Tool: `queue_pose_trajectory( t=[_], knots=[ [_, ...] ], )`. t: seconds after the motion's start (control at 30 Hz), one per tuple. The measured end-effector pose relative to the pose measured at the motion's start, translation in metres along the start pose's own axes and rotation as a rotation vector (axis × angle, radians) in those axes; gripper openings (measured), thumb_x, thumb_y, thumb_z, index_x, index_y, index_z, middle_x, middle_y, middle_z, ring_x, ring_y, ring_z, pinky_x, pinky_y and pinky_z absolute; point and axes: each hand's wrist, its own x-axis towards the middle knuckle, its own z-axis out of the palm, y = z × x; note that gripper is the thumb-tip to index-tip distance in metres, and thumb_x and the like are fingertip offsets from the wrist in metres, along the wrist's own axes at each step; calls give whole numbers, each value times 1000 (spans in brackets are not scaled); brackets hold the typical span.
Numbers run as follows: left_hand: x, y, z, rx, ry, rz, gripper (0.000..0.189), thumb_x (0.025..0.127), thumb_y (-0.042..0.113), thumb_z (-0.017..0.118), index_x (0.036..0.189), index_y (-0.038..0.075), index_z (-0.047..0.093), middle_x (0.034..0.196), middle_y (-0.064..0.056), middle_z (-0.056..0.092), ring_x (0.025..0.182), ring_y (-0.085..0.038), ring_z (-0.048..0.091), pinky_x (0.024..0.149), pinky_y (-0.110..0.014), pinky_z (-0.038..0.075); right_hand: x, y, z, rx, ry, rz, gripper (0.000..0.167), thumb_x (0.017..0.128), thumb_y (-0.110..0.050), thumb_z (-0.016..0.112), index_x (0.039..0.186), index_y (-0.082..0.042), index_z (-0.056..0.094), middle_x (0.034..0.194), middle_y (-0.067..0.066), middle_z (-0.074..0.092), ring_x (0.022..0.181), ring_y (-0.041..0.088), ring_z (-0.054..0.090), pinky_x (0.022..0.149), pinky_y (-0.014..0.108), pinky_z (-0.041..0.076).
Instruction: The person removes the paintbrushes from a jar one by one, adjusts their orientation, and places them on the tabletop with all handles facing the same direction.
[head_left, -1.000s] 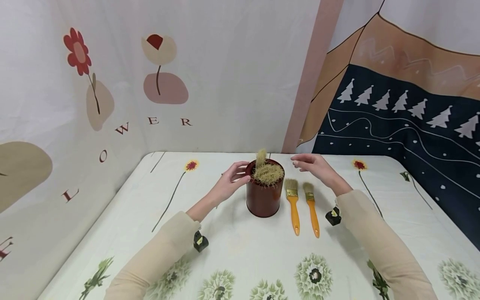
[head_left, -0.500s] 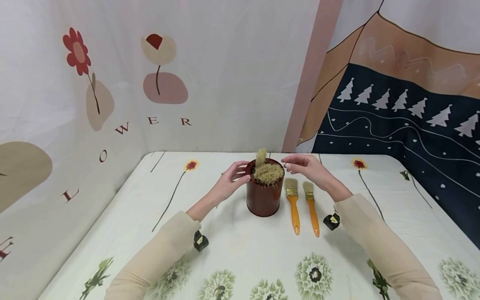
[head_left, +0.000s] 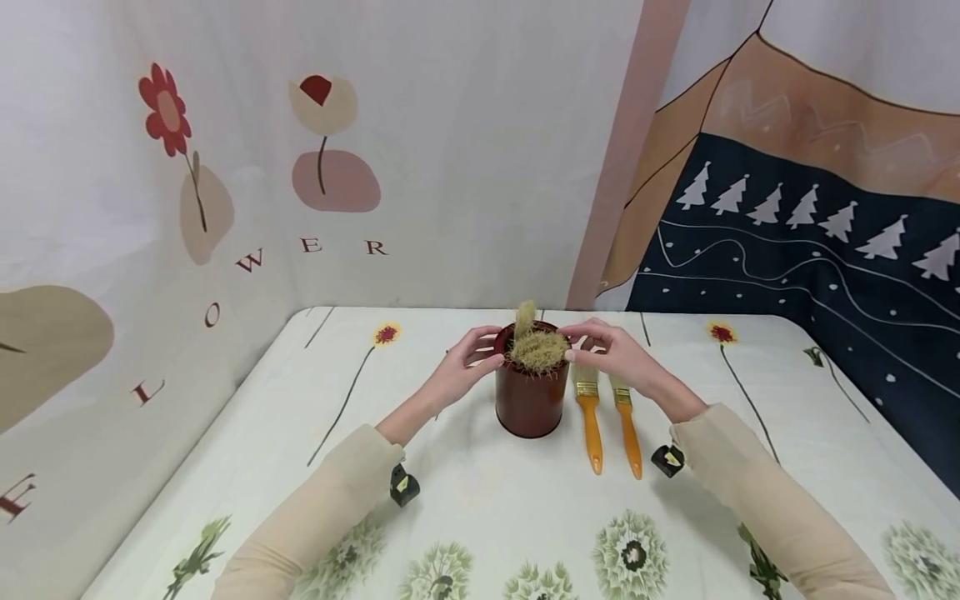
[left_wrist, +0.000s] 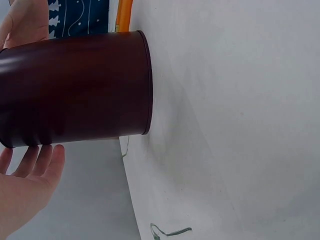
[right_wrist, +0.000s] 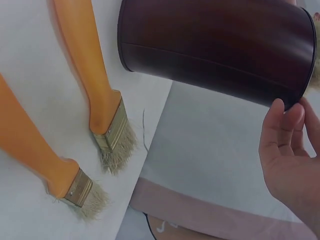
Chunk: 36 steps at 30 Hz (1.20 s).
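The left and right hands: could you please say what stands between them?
In the head view, the brown cylindrical pot stands between left hand and right hand.

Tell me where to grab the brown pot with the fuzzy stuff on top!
Probably hold the brown pot by its smooth side wall, coming from the left and right at once. It stands upright with round, straight sides, so two palms should fit against it. From above, you might squash the fuzzy stuff poking up past the rim.
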Motion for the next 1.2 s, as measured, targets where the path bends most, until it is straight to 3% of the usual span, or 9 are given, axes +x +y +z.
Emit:
queue_pose_trajectory(
  t=[0.13,0.4,0.8,1.2],
  knots=[
    [-1,0,0,3,0,-5,48,90,12,52,132,1,33,128,-19,39,116,-29,40,92,-36,38,-2,0,4,-8,25,-4,41,84,-24,61,120,-6,54,107,8,46,87,24,45,68,33,41],
    [-1,0,0,17,1,-7,49,90,13,53,133,2,33,129,-19,39,117,-29,40,91,-37,38,-12,-26,12,-26,73,-11,31,85,-10,59,111,6,56,95,12,46,81,23,42,63,27,39],
    [-1,-1,0,21,4,-19,49,90,14,53,133,3,32,129,-18,39,117,-28,39,91,-36,38,-1,6,16,-9,180,-69,23,84,-15,61,99,1,65,86,6,51,79,18,47,64,22,43],
    [0,-2,0,20,1,-13,49,90,14,53,133,3,32,129,-18,39,117,-28,39,91,-36,38,1,5,18,4,257,-98,21,83,-16,63,98,-2,65,83,6,52,76,19,46,62,21,43]
  ],
)
